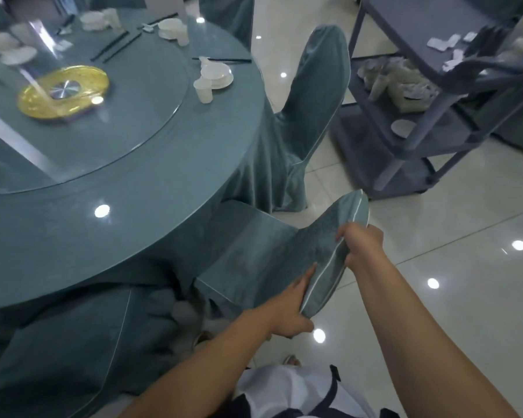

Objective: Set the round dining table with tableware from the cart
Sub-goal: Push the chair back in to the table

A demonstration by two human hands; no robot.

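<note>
The left hand (290,312) and right hand (363,245) are both gripping the chair (323,254) back, fingers curled round its top edge. On the round surface (133,206), white plates (221,75) and a cup (203,90) are sitting. The cart (429,95) beyond is holding blurred white tableware on its shelves.

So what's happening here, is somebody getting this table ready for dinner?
A person is holding the backrest of a teal fabric-covered chair at the round teal-clothed dining table with both hands. The left hand holds its lower edge and the right hand grips its top. Several places are laid with white bowls and cups and dark chopsticks, while the near side is bare. The grey multi-shelf cart stands to the right with white items on it.
</note>
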